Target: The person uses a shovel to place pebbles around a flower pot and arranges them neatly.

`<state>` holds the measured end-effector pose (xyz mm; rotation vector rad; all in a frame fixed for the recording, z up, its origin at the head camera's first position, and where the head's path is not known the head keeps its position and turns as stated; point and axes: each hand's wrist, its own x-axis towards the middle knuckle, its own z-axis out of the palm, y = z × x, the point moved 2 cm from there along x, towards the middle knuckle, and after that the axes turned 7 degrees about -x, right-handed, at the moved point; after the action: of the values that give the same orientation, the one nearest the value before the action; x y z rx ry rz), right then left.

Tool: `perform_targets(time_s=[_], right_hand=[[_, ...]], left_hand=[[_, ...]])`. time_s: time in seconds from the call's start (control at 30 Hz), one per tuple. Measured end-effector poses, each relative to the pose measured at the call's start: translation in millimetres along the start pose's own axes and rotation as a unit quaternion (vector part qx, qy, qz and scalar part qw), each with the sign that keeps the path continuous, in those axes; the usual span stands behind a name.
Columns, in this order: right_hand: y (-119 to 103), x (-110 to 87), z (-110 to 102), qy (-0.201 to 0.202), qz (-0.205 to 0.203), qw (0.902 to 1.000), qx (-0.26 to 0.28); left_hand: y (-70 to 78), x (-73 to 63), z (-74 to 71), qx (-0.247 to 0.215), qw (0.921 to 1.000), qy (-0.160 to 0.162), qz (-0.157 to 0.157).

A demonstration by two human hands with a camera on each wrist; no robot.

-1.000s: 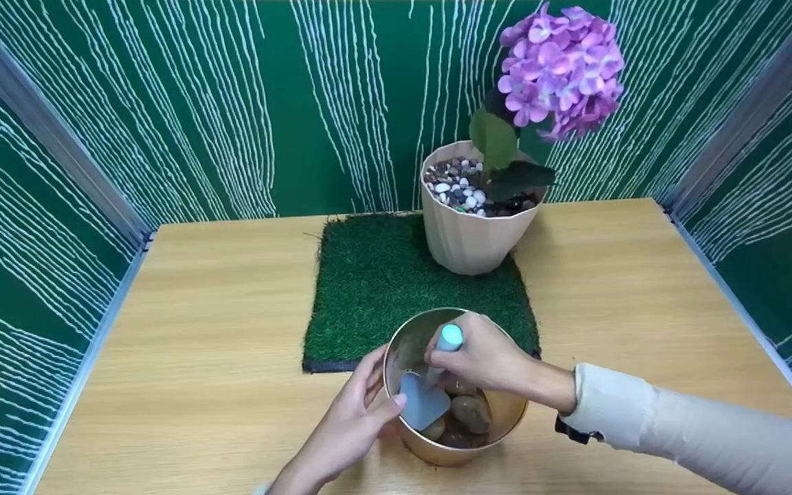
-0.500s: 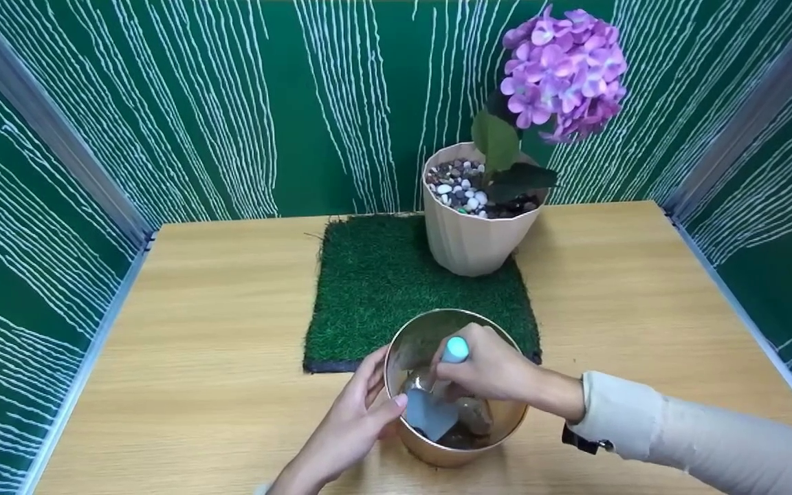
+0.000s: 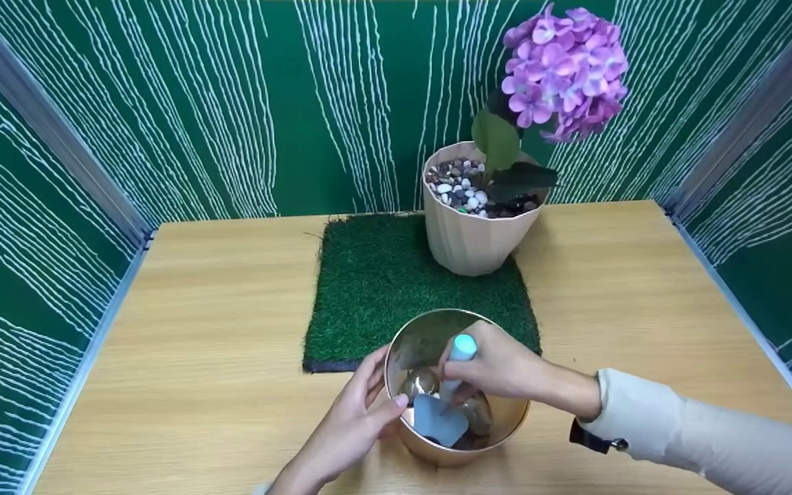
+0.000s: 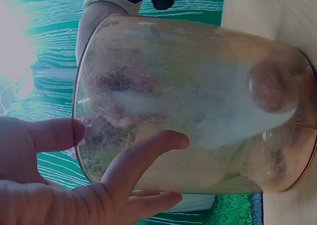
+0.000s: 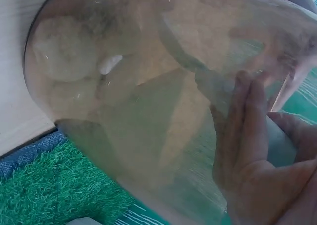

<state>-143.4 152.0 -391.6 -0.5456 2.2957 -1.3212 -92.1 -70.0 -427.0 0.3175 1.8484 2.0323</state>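
At the lower middle of the head view, the right grip [image 3: 506, 368] covers part of the handle [image 3: 464, 348] of the scoop [image 3: 439, 422]. The scoop's blade hides some stones [image 3: 480, 414], so their number cannot be told. The left grip [image 3: 355, 416] has fingertips out of sight behind the pot [image 3: 411, 349]; its forearm is cut off at the bottom edge, and the right sleeve [image 3: 685, 426] at the right edge. The planter [image 3: 475, 240] hides the turf mat's [image 3: 375, 295] upper right corner. In the left wrist view the scoop is blurred through the scuffed wall; in the right wrist view, a white piece [image 5: 111, 64] at upper left is too hazy to name.
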Motion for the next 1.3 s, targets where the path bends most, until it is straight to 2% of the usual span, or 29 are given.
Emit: perform_targets(time_s=[0.2, 0.57, 0.83, 1.03, 1.3], right_hand=[[-4.4, -6.0, -15.3, -0.016, 0.021, 0.9993, 0.028], [-1.4, -23.3, -40.0, -0.001, 0.036, 0.9952, 0.091], [4.8, -32.8, -53.4, 0.017, 0.060, 0.9846, 0.163], [12.4, -38.0, -58.7, 0.015, 0.071, 0.9748, 0.211], [21.2, -44.3, -64.4, 0.006, 0.079, 0.9652, 0.249]], left_hand=[[-0.4, 0.2, -0.3, 0.001, 1.0000, 0.003, -0.002], [-0.7, -1.4, -0.4, 0.012, 0.9999, 0.003, -0.003], [-0.3, -1.3, -1.1, 0.015, 0.9999, 0.004, -0.002], [-0.3, -0.7, -0.8, 0.014, 0.9999, 0.002, 0.006], [-0.8, -2.1, -0.9, 0.025, 0.9996, 0.005, -0.009]])
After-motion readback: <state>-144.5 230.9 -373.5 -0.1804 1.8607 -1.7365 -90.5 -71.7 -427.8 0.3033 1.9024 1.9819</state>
